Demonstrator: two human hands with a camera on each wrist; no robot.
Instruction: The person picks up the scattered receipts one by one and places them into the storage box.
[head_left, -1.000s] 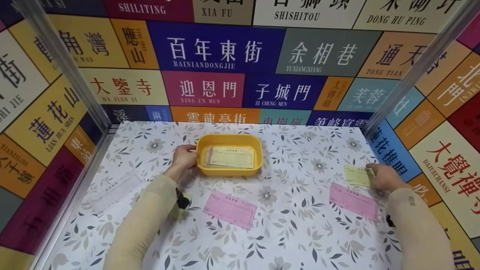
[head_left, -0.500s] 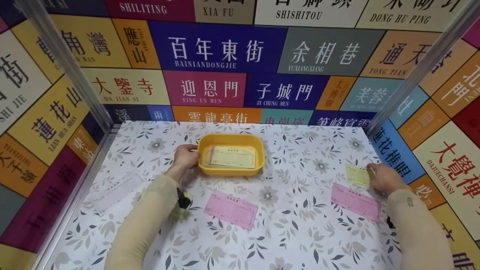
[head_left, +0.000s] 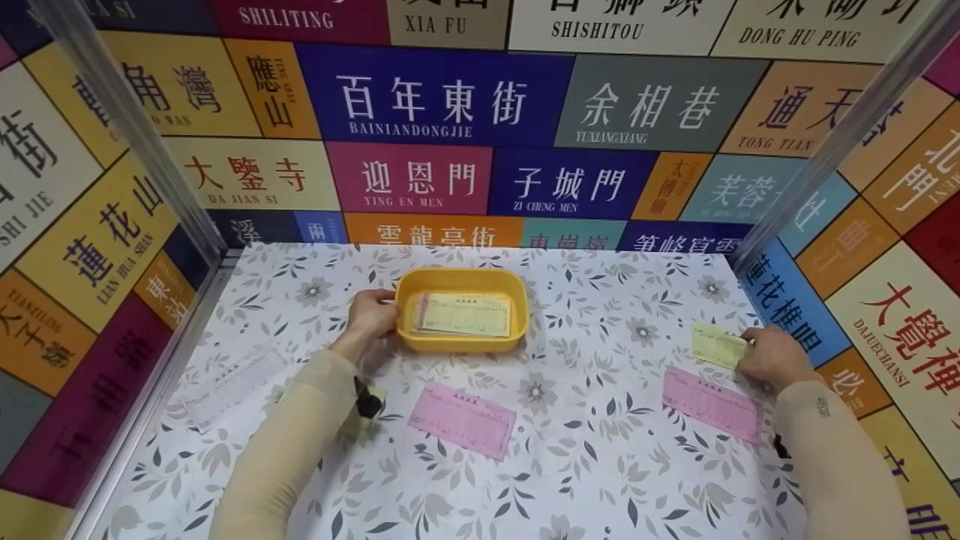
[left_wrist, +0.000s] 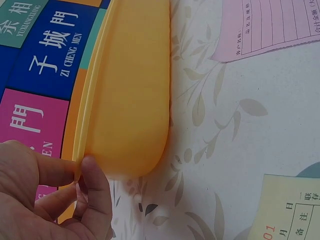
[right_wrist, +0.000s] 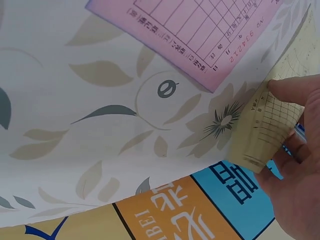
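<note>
Shifted slightly since earlier, the thin, grid-printed yellow slip (right_wrist: 270, 119) curves.

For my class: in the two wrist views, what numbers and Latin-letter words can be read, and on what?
"YUXIANGXIANG": grey-green wall panel
"ZI CHENG MEN": blue wall panel
"EN", partly hidden: pink wall panel
"01", cut off: loose yellow slip
"NO 934212": right pink slip
"IBEI", cut off: orange wall panel
Held yellow slip in the right hand: print too small or blurred to read.
Yellow container: none visible.
</note>
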